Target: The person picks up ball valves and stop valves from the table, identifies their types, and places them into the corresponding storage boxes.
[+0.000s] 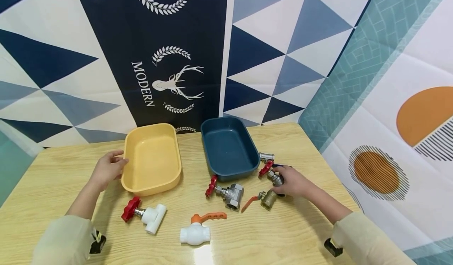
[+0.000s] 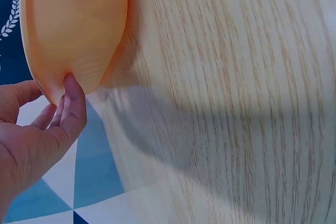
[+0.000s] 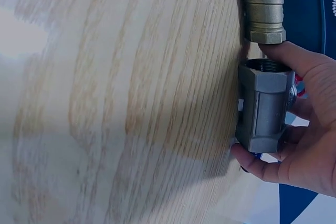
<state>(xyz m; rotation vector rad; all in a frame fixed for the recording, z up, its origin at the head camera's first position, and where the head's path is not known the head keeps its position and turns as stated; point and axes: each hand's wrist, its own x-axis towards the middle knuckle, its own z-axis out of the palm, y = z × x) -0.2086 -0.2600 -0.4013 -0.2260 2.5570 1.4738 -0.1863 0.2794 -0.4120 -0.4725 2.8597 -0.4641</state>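
At the left end of the yellow tray [image 1: 150, 162], my left hand [image 1: 107, 170] holds its edge, thumb at the rim and fingertips against the outer wall. My right hand [image 1: 293, 181] grips a grey metal gate valve [image 3: 265, 106] with a red handwheel, thumb at one end of the body and a finger at the other. Right beside that thumb lies a brass ball valve [image 1: 269, 200] with a red lever. Another metal gate valve [image 1: 233, 196] rests left of it, in front of the dark blue tray [image 1: 230, 147].
Nearer the front lie a white stop valve [image 1: 153, 217] with a red handwheel and a white ball valve [image 1: 195, 233] with an orange lever. A small metal fitting [image 1: 267, 157] sits against the blue tray's right side. A patterned wall covering [image 1: 177, 41] backs the wooden table [image 1: 247, 241].
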